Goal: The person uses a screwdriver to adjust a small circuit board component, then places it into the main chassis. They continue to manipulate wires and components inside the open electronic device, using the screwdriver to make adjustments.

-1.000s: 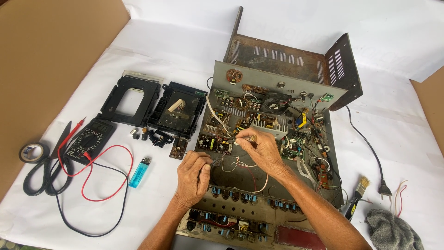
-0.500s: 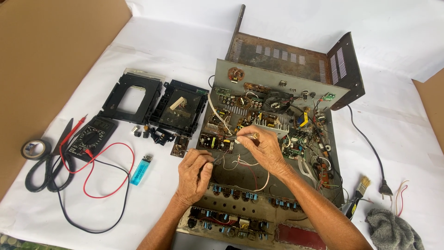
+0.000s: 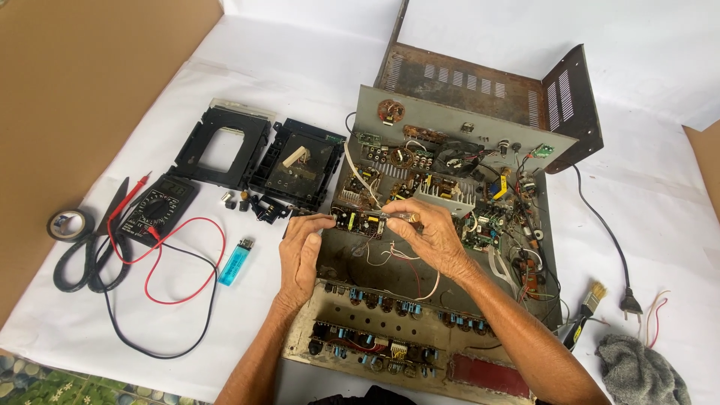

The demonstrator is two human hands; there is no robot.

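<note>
An open metal amplifier chassis (image 3: 559,225) full of circuit boards, wires and components lies in front of me. My left hand (image 3: 301,255) rests on its left edge, with the fingertips pinching the left end of a small circuit board (image 3: 358,222). My right hand (image 3: 429,237) hovers over the middle of the chassis, its fingers closed on a thin tool (image 3: 395,217) that points left at the same board. Loose red and white wires (image 3: 397,259) lie under my right palm. A front panel board with blue parts (image 3: 375,330) runs below both hands.
Left of the chassis are two black plastic frames (image 3: 225,146) (image 3: 298,163), a multimeter (image 3: 157,206) with red and black leads, scissors (image 3: 94,247), a tape roll (image 3: 67,223) and a blue lighter (image 3: 236,261). On the right lie a brush (image 3: 586,313), a power plug (image 3: 631,304) and a grey rag (image 3: 641,371).
My right hand has moved slightly down and left with the thin tool, closer to the small board. My left hand's fingers have reached up to the board's left end.
</note>
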